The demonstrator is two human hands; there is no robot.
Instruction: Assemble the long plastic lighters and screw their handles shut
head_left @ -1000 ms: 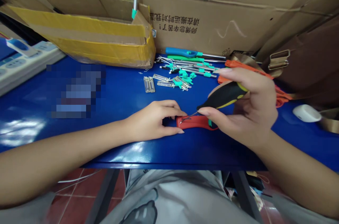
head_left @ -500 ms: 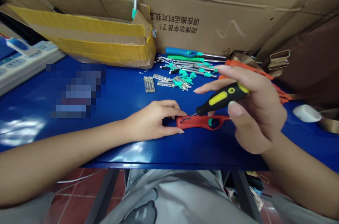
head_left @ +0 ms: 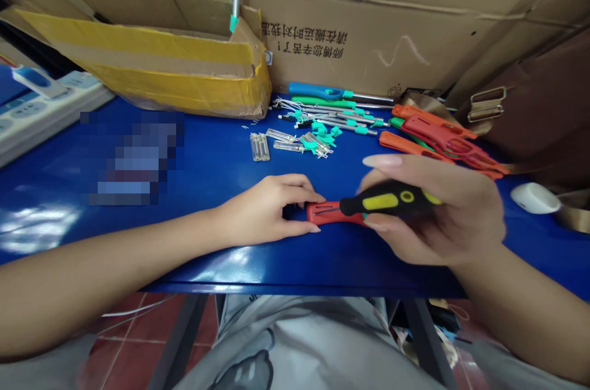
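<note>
A red lighter casing lies lengthwise on the blue table, its slotted end toward the left. My left hand grips that end between thumb and fingers. My right hand is closed around a black and yellow screwdriver. The screwdriver's thin shaft points left and lies low over the slot in the casing; whether its tip touches is hard to tell. The right half of the casing is hidden behind my right hand.
Clear fuel tanks and metal lighter tubes with teal parts lie behind my hands. Red and orange casings are piled at the right, near a white object. A yellow-taped carton and power strip stand left.
My right hand has lowered and tipped the screwdriver flatter along the red casing, now covering the casing's trigger end. My left hand stays in place.
</note>
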